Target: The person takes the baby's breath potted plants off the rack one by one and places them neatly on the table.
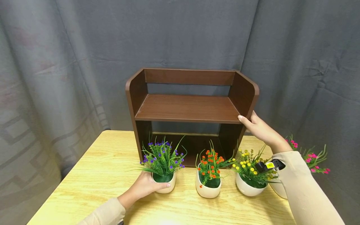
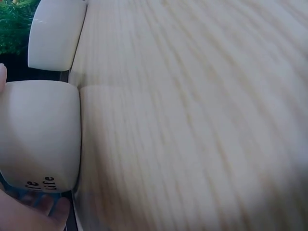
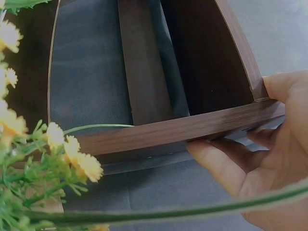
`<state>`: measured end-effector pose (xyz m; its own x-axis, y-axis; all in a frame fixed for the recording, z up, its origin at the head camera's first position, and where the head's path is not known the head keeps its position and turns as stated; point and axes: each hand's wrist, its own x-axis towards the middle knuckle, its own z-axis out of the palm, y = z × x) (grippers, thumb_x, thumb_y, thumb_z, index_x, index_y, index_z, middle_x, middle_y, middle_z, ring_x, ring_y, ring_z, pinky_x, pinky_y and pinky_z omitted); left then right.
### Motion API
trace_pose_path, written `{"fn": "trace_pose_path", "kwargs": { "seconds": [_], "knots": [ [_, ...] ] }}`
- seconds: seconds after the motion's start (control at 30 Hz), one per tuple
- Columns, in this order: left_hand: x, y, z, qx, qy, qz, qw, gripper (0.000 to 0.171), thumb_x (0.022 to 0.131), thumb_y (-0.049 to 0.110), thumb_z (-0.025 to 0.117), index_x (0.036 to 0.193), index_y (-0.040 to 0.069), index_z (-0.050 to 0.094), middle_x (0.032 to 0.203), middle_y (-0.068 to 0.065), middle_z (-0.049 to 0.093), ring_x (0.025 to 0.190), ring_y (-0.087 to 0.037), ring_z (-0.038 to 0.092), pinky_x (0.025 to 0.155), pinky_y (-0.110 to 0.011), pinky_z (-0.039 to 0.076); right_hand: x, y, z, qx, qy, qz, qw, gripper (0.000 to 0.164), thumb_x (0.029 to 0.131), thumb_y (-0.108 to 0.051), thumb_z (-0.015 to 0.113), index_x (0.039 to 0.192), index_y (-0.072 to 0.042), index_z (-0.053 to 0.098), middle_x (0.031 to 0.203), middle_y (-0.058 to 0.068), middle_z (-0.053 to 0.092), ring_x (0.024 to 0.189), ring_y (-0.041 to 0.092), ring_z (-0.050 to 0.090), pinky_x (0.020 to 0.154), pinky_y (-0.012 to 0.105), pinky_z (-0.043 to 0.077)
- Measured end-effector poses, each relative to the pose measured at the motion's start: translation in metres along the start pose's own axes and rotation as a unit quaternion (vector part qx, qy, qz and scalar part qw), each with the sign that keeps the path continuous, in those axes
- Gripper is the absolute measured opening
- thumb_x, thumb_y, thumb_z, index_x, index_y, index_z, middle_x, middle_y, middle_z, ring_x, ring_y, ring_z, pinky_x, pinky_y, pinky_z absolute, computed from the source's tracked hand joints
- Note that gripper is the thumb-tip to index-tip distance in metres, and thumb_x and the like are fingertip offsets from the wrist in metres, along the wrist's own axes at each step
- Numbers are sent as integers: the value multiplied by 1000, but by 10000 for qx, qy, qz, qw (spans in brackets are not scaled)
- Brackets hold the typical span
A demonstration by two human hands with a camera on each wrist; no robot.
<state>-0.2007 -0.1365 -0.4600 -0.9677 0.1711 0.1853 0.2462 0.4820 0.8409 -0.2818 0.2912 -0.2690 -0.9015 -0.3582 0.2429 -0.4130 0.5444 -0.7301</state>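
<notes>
In the head view my left hand (image 1: pixel 146 186) grips a white flowerpot (image 1: pixel 170 185) of purple flowers (image 1: pixel 161 154), thumb across its front. Dark lettering marks this pot (image 2: pixel 41 134) in the left wrist view, with fingertips curled at its side. My right hand (image 1: pixel 262 131) holds the right side panel (image 1: pixel 244 92) of a brown two-tier wooden shelf (image 1: pixel 187 106), its thumb at the upper board's front corner. Seen from the right wrist, fingers (image 3: pixel 219 166) wrap the panel's edge (image 3: pixel 207 122). The purple-flowered pot stands before the shelf's lower left.
On the wooden table (image 1: pixel 101 175), a pot of orange flowers (image 1: pixel 209 189) and a pot of yellow flowers (image 1: pixel 248 188) stand in a row before the shelf. Pink flowers (image 1: pixel 312 159) show behind my right forearm. A grey curtain (image 1: pixel 180 34) hangs behind the shelf.
</notes>
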Motion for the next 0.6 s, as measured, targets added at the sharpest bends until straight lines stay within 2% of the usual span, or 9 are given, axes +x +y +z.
{"fn": "trace_pose_path", "kwargs": {
  "seconds": [0.3, 0.33, 0.37, 0.4, 0.43, 0.47, 0.5, 0.57, 0.6],
  "knots": [
    [2, 7, -5, -380, 27, -364, 9986, 88, 68, 40, 92, 143, 15, 52, 144, -10, 54, 135, -31, 45, 111, -51, 33, 0, 2, -1, -16, -3, 28, 10000, 71, 110, -31, 39, 160, -13, -7, 163, 20, 1, 147, 40, 8, 109, 66, 17],
    [2, 8, -6, -289, 49, -459, 9985, 86, 69, 41, 92, 141, 14, 53, 141, -11, 56, 132, -31, 48, 109, -51, 35, 0, 2, -1, -16, 2, 19, 10000, 70, 110, -30, 39, 160, -13, -7, 163, 20, 2, 147, 40, 8, 109, 66, 17],
    [2, 10, -7, -190, 49, -607, 9980, 83, 70, 43, 91, 139, 14, 55, 130, -10, 63, 125, -29, 54, 106, -49, 40, 0, 2, -1, -13, 7, 10, 10000, 71, 110, -30, 39, 160, -13, -7, 164, 19, 1, 147, 40, 8, 109, 65, 17],
    [2, 11, -8, -88, 35, -807, 9967, 73, 70, 46, 90, 127, 10, 62, 114, -9, 68, 111, -26, 61, 98, -46, 47, 1, 2, -1, -17, 15, -1, 10000, 70, 110, -30, 40, 160, -13, -7, 164, 19, 1, 147, 39, 8, 109, 65, 17],
    [2, 13, -9, -5, 72, -886, 9960, 73, 70, 48, 89, 126, 10, 62, 112, -7, 68, 108, -25, 61, 95, -45, 48, 1, 2, -1, -22, 21, -10, 10000, 70, 110, -30, 40, 160, -13, -7, 164, 19, 1, 147, 39, 8, 109, 65, 17],
    [2, 13, -10, 72, 56, -1026, 9947, 73, 70, 51, 88, 124, 10, 63, 95, -5, 67, 92, -21, 61, 86, -43, 51, 1, 3, 0, -24, 26, -21, 10000, 70, 110, -30, 40, 160, -13, -7, 163, 19, 2, 147, 39, 8, 109, 65, 17],
    [2, 14, -11, 111, 70, -1118, 9936, 73, 70, 53, 87, 123, 10, 63, 93, -2, 66, 89, -18, 59, 83, -42, 51, 1, 3, 0, -29, 27, -28, 10000, 70, 110, -29, 40, 160, -12, -6, 163, 19, 2, 147, 39, 8, 109, 65, 17],
    [5, 15, -13, -74, 91, -1134, 9935, 78, 70, 54, 87, 130, 11, 61, 97, -5, 67, 93, -21, 60, 87, -43, 50, 1, 3, 0, -34, 31, -45, 10000, 70, 110, -29, 40, 160, -12, -6, 163, 19, 2, 147, 39, 8, 109, 65, 17],
    [6, 15, -14, -245, 118, -1051, 9941, 82, 71, 51, 87, 135, 10, 56, 114, -9, 67, 105, -25, 61, 94, -47, 48, 1, 3, 0, -34, 36, -48, 10000, 70, 110, -29, 40, 160, -12, -6, 163, 20, 3, 147, 39, 8, 109, 65, 17]
  ]
}}
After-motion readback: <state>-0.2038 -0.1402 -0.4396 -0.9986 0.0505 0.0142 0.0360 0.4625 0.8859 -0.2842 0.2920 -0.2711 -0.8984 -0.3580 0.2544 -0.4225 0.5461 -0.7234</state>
